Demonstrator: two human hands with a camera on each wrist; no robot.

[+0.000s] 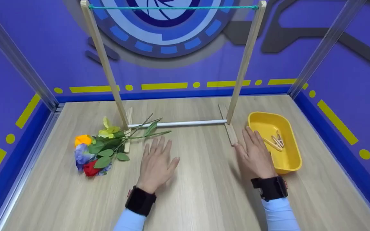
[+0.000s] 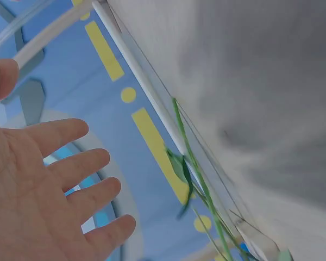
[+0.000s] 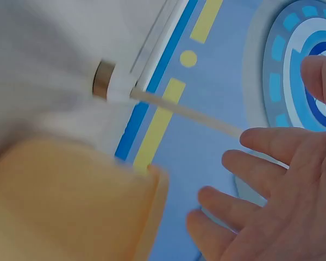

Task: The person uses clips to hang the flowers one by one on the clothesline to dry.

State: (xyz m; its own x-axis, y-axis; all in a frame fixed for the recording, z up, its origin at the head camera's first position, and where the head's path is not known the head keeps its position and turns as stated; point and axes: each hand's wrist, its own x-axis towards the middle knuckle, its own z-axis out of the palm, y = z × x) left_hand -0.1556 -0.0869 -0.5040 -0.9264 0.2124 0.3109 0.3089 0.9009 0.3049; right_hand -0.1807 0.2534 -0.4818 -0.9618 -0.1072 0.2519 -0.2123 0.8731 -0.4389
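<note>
My left hand [image 1: 156,165] is held palm down with fingers spread, holding nothing, just below the stem ends of a bunch of artificial flowers [image 1: 103,150]. Those flowers have orange, blue, red and yellow-green heads, and their stems cross the foot of a wooden frame [image 1: 246,61]. To the right, my right hand [image 1: 256,157] has straight fingers and an empty palm. It is beside the yellow tray [image 1: 292,141], partly covering its left rim in the head view. Inside the tray lie several wooden clothespins [image 1: 276,142]. Both wrist views show the palms [image 2: 32,201] bare.
A green string [image 1: 172,7] runs between the tops of the frame's two posts. Low down, a white rod [image 1: 178,123] joins them. Blue-purple panels with yellow marks [image 1: 164,86] wall the table [image 1: 198,179] at the back and both sides.
</note>
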